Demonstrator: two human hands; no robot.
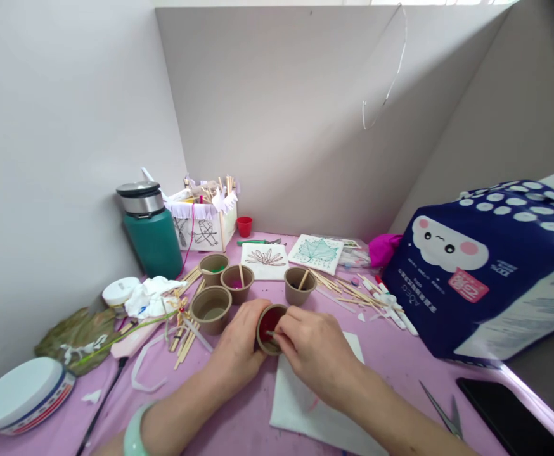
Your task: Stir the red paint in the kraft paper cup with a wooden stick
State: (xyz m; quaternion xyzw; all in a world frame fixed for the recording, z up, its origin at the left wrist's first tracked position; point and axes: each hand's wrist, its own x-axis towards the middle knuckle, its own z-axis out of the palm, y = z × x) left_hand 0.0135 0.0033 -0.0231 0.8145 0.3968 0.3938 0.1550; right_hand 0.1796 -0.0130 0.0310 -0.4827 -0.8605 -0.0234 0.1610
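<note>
My left hand (239, 342) is wrapped round a small brown cup (273, 310) with red paint inside, tilted so that its mouth faces me. My right hand (312, 345) pinches a thin stick (270, 333) whose end goes into the red paint. Beneath my right hand and forearm lies a white cloth sheet (296, 408) with a faint pink mark. Behind my hands stand more brown cups: one with green paint (214, 261), one with magenta paint and a stick (238, 297), one with dark contents and a stick (300, 297), and one holding pale liquid (211, 316).
A leaf drawing (317, 251) and a flower drawing (264, 271) lie behind the cups. At left are a green bottle (153, 240), a white bowl (20, 392) and a dried leaf (68, 335). Scissors (448, 418), a phone (509, 411) and a blue package (448, 291) are at right.
</note>
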